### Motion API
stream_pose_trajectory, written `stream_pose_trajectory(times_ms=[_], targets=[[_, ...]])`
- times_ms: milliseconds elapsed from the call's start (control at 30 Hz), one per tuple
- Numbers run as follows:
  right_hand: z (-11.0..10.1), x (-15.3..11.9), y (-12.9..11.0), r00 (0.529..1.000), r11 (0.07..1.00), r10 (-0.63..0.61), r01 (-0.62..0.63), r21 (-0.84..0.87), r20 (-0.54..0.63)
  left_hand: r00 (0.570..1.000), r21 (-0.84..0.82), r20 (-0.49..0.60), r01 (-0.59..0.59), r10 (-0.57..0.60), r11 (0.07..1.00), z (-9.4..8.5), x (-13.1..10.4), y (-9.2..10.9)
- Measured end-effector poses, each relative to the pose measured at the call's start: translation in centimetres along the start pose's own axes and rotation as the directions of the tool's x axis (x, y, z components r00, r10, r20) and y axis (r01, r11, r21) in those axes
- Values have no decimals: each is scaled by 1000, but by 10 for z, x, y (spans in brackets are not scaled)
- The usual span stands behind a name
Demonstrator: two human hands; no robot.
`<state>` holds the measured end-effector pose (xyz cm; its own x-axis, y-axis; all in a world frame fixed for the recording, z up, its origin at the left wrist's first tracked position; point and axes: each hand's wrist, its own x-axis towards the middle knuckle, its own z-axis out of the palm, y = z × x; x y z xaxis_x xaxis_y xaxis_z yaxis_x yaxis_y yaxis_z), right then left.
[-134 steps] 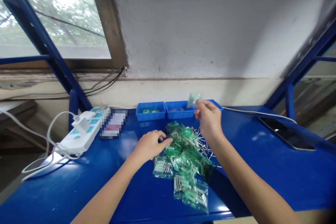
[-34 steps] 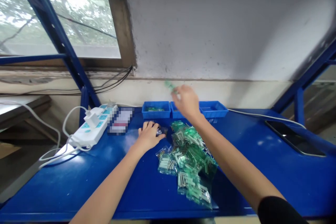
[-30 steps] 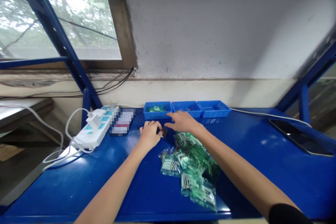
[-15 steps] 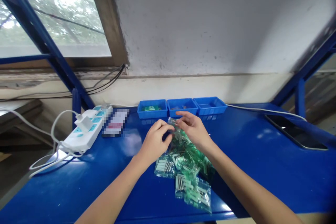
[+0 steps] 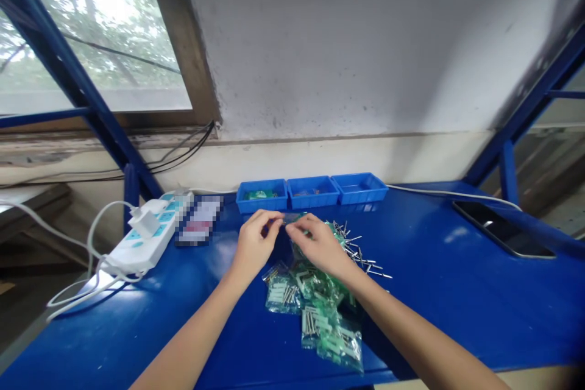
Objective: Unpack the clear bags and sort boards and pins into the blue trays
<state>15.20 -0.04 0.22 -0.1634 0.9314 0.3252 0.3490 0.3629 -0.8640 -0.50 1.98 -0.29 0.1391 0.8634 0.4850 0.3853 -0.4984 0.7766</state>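
Note:
Close together above the blue table, my left hand [image 5: 258,241] and my right hand [image 5: 319,245] each pinch one side of a small clear plastic bag [image 5: 289,217]. What the bag contains is too small to tell. Below and beside my right hand lies a pile of clear and green bags [image 5: 320,292] with white plugs and metal screws inside. Loose silver screws [image 5: 361,253] are scattered just right of the pile, partly behind my right hand and forearm.
Three blue trays stand along the back: the left tray [image 5: 262,203] holds green items, the middle tray [image 5: 313,200] small pieces. A white power strip [image 5: 148,234] with cables and a phone [image 5: 200,221] are at left. A dark phone [image 5: 503,228] lies at right.
Both hands have moved slightly left and closer together, with the small bag now stretched between their fingertips. The loose screws right of the pile have come into sight.

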Motion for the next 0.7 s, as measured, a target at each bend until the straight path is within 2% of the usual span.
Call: stream_pose_trajectory(times_ms=[67,133,233,300,333,367,400,433,467,500,533,567,600,633,700], targets=[[-1,3,-2,973,915,212,-229,331,89,977,129,23,-215,214,968,1,-3,4],[-5,7,-3,945,786,305,-320,528,120,944,168,77,-331,322,929,3,-6,8],[-21,18,-1,925,725,379,-277,631,-29,949,212,142,-308,282,928,7,-9,8],[-44,27,-3,895,756,379,-152,636,-237,970,289,176,-214,168,933,10,-11,5],[-59,31,-5,871,809,319,-45,587,-374,977,345,187,-162,101,925,11,-11,3],[-74,34,-9,810,867,231,79,492,-539,980,405,197,-114,35,907,13,-11,1],[-89,37,-14,698,917,132,183,354,-704,978,463,207,-73,-28,883,14,-11,-2],[-103,38,-19,521,951,10,259,169,-853,973,510,217,-41,-83,859,15,-11,-4],[-114,40,-24,339,956,-142,290,-40,-930,966,541,226,-17,-125,841,17,-11,-5],[-121,41,-26,193,935,-291,264,-236,-937,959,557,236,-2,-156,831,18,-11,-7],[-125,43,-27,119,893,-428,206,-400,-896,953,560,245,9,-176,828,20,-11,-8],[-125,44,-24,137,839,-542,145,-524,-829,949,558,252,16,-187,830,22,-10,-8],[-121,46,-18,241,781,-619,97,-616,-747,949,552,253,20,-190,833,25,-11,-9],[-114,47,-10,404,727,-648,72,-683,-646,949,547,251,23,-189,837,27,-11,-9],[-92,46,11,737,647,-551,81,-758,-391,951,529,237,45,-198,847,29,-10,-10]])
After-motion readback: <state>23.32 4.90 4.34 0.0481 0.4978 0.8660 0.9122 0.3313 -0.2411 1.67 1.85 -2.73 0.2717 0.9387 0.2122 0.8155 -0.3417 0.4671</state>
